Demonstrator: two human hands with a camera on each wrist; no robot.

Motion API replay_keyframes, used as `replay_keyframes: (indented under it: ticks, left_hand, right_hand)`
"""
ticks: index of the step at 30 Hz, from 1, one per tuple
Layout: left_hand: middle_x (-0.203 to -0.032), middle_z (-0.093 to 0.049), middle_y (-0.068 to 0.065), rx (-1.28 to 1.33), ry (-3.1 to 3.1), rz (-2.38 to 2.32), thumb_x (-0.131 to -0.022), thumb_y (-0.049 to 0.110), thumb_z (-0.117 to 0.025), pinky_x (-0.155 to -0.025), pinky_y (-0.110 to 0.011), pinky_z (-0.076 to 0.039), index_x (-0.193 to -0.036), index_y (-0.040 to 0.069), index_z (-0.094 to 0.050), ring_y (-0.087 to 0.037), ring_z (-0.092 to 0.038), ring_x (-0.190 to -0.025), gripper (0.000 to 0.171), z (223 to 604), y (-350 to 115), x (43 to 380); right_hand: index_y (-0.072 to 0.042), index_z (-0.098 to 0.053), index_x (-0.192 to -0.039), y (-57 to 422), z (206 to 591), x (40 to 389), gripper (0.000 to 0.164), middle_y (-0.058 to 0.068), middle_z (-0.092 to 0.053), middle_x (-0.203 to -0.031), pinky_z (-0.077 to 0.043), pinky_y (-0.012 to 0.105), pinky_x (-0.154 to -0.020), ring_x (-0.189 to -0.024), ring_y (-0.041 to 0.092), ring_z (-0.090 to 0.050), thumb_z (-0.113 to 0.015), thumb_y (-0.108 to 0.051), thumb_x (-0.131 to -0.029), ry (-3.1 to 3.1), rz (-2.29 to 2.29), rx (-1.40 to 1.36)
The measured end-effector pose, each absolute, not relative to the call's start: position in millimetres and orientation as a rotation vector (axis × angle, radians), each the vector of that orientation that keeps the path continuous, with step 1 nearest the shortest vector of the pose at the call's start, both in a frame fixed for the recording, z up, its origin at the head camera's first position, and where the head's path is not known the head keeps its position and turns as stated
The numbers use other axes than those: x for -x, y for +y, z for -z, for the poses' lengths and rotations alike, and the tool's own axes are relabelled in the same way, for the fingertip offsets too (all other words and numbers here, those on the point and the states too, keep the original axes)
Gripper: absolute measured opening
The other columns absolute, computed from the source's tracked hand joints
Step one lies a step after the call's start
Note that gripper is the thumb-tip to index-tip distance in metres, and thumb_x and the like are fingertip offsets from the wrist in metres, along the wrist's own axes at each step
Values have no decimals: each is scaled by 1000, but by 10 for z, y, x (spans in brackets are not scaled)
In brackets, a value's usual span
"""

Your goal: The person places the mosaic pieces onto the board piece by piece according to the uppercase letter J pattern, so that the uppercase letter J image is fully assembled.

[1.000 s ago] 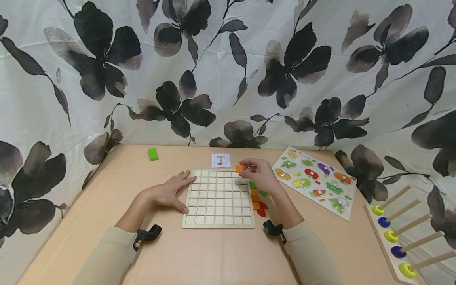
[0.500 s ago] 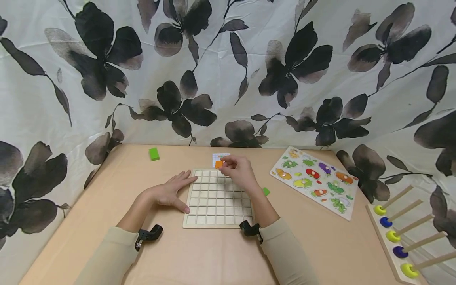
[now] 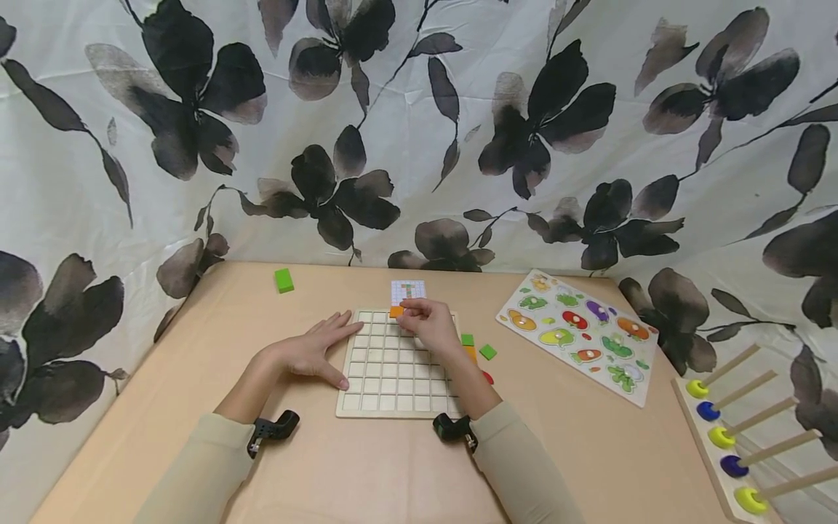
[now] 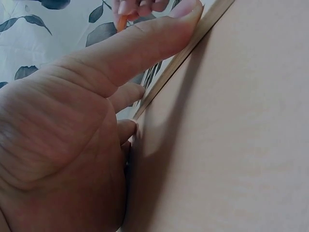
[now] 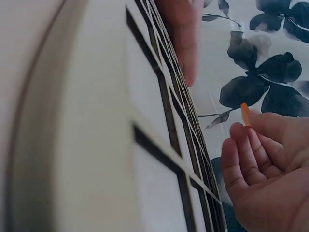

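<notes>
A light wooden grid board (image 3: 376, 386) with square cells lies on the table. My left hand (image 3: 306, 354) rests at its left edge with fingers spread and thumb touching the rim; the left wrist view shows the thumb (image 4: 145, 46) along that edge. Over the far part of the board, my right hand (image 3: 428, 327) pinches an orange square tile (image 3: 396, 311) between thumb and fingertips. In the right wrist view the orange tile (image 5: 245, 114) is seen nearly edge-on, above the board. Just behind the board lies a small gridded pattern card (image 3: 407, 289), partly covered by the right hand.
Right of the board lie green tiles (image 3: 487, 352), with orange and red pieces partly hidden by the right forearm. One green block (image 3: 284, 281) sits at the far left. A vegetable puzzle board (image 3: 576, 335) and a peg stand with rings (image 3: 720, 437) occupy the right side.
My right hand has carried the orange tile leftward from the board's far right corner, then slightly down toward the top row. The left hand has stayed in place.
</notes>
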State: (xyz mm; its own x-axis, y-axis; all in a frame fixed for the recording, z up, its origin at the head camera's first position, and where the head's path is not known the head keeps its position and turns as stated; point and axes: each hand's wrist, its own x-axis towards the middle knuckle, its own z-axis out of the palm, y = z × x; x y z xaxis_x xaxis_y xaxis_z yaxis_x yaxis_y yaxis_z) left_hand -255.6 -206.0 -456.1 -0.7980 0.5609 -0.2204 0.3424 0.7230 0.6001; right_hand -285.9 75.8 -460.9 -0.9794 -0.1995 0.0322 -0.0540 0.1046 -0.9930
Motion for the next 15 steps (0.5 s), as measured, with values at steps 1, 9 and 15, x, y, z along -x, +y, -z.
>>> replay_keyframes:
  ticks: [1,9,15]
  left_hand:
    - [-176,0,-17,-696,2539,-773,-71,53,-91,-125,-72,-5,-167,18,-26,-44,5,-161,121,4562,-2062,2555]
    - [-176,0,-18,-702,2538,-775,-70,51,-92,-125,-71,-5,-167,16,-26,-44,6,-161,122,4554,-2056,2553]
    - [-176,0,-19,-705,2539,-771,-70,52,-92,-125,-71,-5,-167,16,-26,-44,5,-161,122,4548,-2049,2551]
  right_hand:
    - [0,-73,-125,758,4640,2866,33,6,-67,-95,-59,26,-72,-79,13,-65,-77,-5,-92,2264,2005,271]
    - [-8,-78,-115,786,4844,2908,24,6,-70,-97,-51,21,-71,-85,17,-61,-81,-10,-91,2530,1826,427]
    - [-7,-78,-114,798,4890,2905,25,6,-68,-100,-50,23,-72,-83,16,-57,-81,-12,-90,2657,1672,523]
